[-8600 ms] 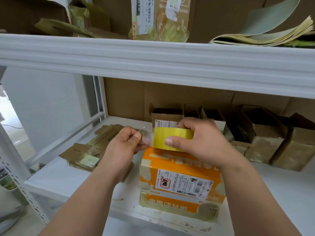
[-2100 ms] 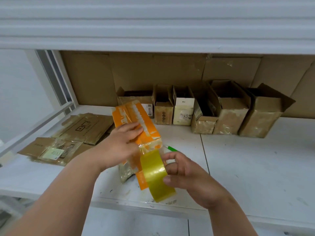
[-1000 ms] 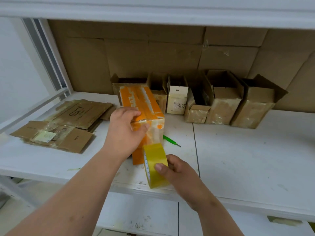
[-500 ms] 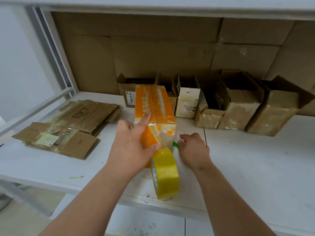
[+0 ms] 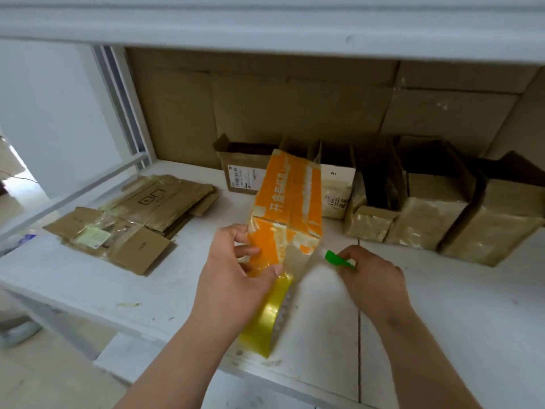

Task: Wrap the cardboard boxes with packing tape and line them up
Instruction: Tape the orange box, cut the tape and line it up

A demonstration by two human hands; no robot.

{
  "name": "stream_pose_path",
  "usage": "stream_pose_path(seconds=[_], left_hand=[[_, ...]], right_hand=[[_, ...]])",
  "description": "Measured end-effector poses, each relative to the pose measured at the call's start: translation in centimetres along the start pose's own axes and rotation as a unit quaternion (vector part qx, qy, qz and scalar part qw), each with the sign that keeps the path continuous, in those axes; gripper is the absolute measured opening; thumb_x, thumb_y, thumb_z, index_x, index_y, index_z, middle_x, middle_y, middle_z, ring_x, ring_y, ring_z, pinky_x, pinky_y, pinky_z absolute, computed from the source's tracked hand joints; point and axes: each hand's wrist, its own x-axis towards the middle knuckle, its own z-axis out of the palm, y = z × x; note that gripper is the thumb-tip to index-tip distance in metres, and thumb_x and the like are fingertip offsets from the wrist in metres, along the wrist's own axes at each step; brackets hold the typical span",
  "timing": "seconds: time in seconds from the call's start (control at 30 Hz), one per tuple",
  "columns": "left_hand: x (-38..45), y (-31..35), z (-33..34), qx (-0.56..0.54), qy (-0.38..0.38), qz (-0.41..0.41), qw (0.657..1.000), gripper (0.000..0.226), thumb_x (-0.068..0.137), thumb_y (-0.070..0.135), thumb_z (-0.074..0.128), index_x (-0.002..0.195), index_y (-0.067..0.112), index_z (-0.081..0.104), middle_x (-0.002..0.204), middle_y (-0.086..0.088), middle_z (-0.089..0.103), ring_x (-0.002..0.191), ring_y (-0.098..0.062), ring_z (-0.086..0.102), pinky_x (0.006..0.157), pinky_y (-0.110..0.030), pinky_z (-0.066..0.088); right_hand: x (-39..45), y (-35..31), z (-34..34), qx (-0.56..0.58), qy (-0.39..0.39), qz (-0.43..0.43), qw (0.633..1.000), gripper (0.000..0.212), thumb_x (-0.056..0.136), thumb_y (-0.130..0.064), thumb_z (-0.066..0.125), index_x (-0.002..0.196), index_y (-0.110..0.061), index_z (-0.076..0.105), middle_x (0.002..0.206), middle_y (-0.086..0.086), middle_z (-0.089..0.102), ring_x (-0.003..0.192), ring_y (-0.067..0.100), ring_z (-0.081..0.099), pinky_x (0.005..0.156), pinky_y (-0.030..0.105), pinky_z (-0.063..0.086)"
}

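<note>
An orange cardboard box [image 5: 290, 199] lies lengthwise on the white shelf [image 5: 442, 320], its near end raised. My left hand [image 5: 236, 267] grips that near end, thumb and fingers around it. A yellow roll of packing tape [image 5: 265, 317] stands on edge just below the box, joined to it by a strip of tape. My right hand [image 5: 371, 276] pinches a small green cutter [image 5: 336, 259] right beside the box's near right corner.
A row of several brown cardboard boxes [image 5: 427, 214] stands along the back wall. Flattened cardboard [image 5: 129, 219] lies in a pile at the left. An upper shelf board [image 5: 265, 25] overhangs close above. The shelf's front edge runs just under my forearms.
My right hand let go of the tape roll, reached to the green cutter on the shelf and picked it up. The roll now stands by the box; my left hand keeps the box.
</note>
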Motion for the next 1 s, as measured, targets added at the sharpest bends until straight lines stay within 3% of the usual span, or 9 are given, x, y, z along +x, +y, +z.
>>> stream_pose_path(seconds=[0.13, 0.23, 0.3, 0.43, 0.5, 0.6, 0.7, 0.87, 1.0], left_hand=[[-0.5, -0.6, 1.0, 0.035, 0.02, 0.04, 0.998, 0.043, 0.071, 0.024, 0.087, 0.105, 0.026, 0.06, 0.135, 0.018, 0.044, 0.105, -0.001, 0.059, 0.083, -0.02, 0.051], [-0.8, -0.8, 1.2, 0.032, 0.033, 0.026, 0.999, 0.053, 0.074, 0.026, 0.085, 0.12, 0.022, 0.061, 0.138, 0.02, 0.038, 0.104, 0.001, 0.059, 0.08, -0.013, 0.046], [-1.0, -0.7, 1.3, 0.015, 0.042, 0.009, 0.999, 0.053, 0.075, 0.025, 0.084, 0.123, 0.021, 0.061, 0.138, 0.021, 0.036, 0.102, 0.004, 0.058, 0.078, -0.011, 0.043], [-1.2, -0.4, 1.6, -0.032, 0.042, -0.034, 0.998, 0.045, 0.077, 0.025, 0.083, 0.116, 0.022, 0.061, 0.141, 0.019, 0.036, 0.103, 0.002, 0.059, 0.081, -0.018, 0.046], [-1.1, -0.3, 1.6, -0.044, 0.04, -0.057, 0.997, 0.038, 0.077, 0.024, 0.083, 0.109, 0.02, 0.064, 0.143, 0.017, 0.037, 0.101, 0.003, 0.059, 0.081, -0.019, 0.046], [-1.1, -0.3, 1.5, -0.048, 0.037, -0.078, 0.995, 0.024, 0.078, 0.028, 0.082, 0.097, 0.022, 0.068, 0.146, 0.019, 0.036, 0.106, 0.001, 0.058, 0.086, -0.024, 0.044], [-1.1, -0.5, 1.4, -0.064, 0.036, -0.086, 0.994, 0.016, 0.079, 0.03, 0.081, 0.091, 0.024, 0.072, 0.143, 0.023, 0.036, 0.117, -0.008, 0.056, 0.092, -0.029, 0.044], [-1.0, -0.7, 1.2, -0.101, 0.039, -0.094, 0.99, 0.018, 0.078, 0.026, 0.083, 0.088, 0.019, 0.071, 0.142, 0.019, 0.038, 0.118, -0.008, 0.057, 0.1, -0.037, 0.047], [-1.0, -0.5, 1.1, -0.145, 0.026, -0.103, 0.984, 0.025, 0.079, 0.024, 0.082, 0.099, 0.022, 0.068, 0.142, 0.021, 0.035, 0.107, 0.002, 0.057, 0.094, -0.033, 0.05]], right_hand=[[-2.3, 0.9, -2.3, 0.216, 0.014, -0.003, 0.976, 0.031, 0.095, -0.011, 0.052, 0.09, -0.041, 0.06, 0.07, -0.009, 0.065, 0.058, 0.012, 0.057, 0.066, 0.029, 0.046], [-4.1, 0.7, -4.0, 0.433, 0.025, 0.026, 0.901, 0.029, 0.091, -0.009, 0.051, 0.085, -0.031, 0.07, 0.084, -0.005, 0.073, 0.077, 0.019, 0.063, 0.063, 0.024, 0.044], [-4.8, 0.1, -5.0, 0.476, 0.05, 0.011, 0.878, 0.018, 0.093, -0.012, 0.055, 0.086, -0.023, 0.067, 0.088, -0.003, 0.073, 0.08, 0.013, 0.066, 0.067, 0.021, 0.046], [-5.7, -2.0, -6.2, 0.44, 0.057, -0.071, 0.893, 0.028, 0.095, -0.011, 0.059, 0.096, -0.038, 0.051, 0.089, -0.006, 0.068, 0.06, 0.008, 0.061, 0.056, 0.019, 0.047], [-5.9, -3.1, -5.8, 0.377, 0.025, -0.117, 0.918, 0.032, 0.095, -0.018, 0.059, 0.102, -0.047, 0.046, 0.091, -0.021, 0.064, 0.064, 0.008, 0.059, 0.051, 0.024, 0.047], [-6.0, -4.3, -4.8, 0.233, 0.039, -0.206, 0.949, 0.028, 0.095, -0.024, 0.058, 0.116, -0.043, 0.058, 0.091, -0.032, 0.06, 0.079, -0.007, 0.057, 0.062, 0.01, 0.04], [-5.7, -5.4, -4.2, 0.178, 0.049, -0.248, 0.951, 0.029, 0.091, -0.026, 0.052, 0.115, -0.036, 0.064, 0.107, -0.019, 0.062, 0.097, 0.001, 0.056, 0.078, 0.019, 0.047], [-5.2, -6.9, -3.7, 0.126, 0.052, -0.261, 0.956, 0.03, 0.09, -0.018, 0.053, 0.115, -0.034, 0.061, 0.101, -0.008, 0.058, 0.09, 0.017, 0.059, 0.073, 0.038, 0.052], [-5.0, -7.7, -3.7, 0.099, 0.037, -0.253, 0.962, 0.032, 0.092, -0.013, 0.053, 0.117, -0.029, 0.062, 0.101, -0.003, 0.055, 0.09, 0.022, 0.058, 0.075, 0.04, 0.052]])
